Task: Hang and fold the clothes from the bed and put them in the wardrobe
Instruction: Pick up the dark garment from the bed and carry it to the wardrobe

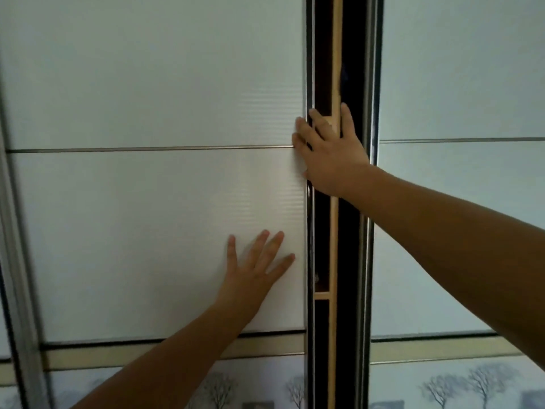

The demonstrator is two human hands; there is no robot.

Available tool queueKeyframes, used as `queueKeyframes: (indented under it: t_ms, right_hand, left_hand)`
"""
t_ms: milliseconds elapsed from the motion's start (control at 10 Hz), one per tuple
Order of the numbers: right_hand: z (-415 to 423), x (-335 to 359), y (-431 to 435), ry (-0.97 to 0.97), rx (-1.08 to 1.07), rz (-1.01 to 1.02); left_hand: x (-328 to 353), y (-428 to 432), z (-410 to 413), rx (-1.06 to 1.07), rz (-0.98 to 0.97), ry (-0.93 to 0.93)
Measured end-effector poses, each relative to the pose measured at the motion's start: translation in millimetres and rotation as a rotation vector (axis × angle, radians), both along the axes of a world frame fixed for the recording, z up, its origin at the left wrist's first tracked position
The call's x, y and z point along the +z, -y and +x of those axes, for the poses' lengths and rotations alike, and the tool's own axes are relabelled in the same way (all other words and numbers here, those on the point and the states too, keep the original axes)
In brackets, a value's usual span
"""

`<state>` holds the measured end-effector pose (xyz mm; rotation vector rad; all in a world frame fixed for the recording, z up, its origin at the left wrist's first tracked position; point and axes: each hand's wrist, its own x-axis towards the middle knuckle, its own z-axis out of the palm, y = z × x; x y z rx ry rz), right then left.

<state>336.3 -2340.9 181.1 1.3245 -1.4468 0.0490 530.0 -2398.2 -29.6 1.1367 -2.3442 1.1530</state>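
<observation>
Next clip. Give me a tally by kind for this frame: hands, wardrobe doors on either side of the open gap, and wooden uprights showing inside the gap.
Hands: 2 (left hand, right hand)
Wardrobe doors beside the gap: 2 (left door, right door)
Wooden upright in the gap: 1
Total: 5

The left hand (259, 261), reaching forward at seven o'clock from the right hand (330, 152), lies palm-flat, fingers straight and spread toward one o'clock. The right hand's fingers, nearly straight, point toward eleven o'clock.
</observation>
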Motion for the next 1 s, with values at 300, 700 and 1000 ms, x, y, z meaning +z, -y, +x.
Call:
queueKeyframes:
  t_ms: [300,700,1000]
  right_hand:
    - [-53,-3,-19,-0.066,-0.212,0.009]
    - [-69,-10,-28,-0.132,-0.251,0.001]
    - [-43,-29,-28,0.086,0.187,0.057]
  left_hand:
    - [2,-6,-61,-0.035,-0.042,0.054]
    - [3,-9,-79,-0.08,-0.052,0.067]
    - [24,-11,-39,-0.326,0.104,-0.137]
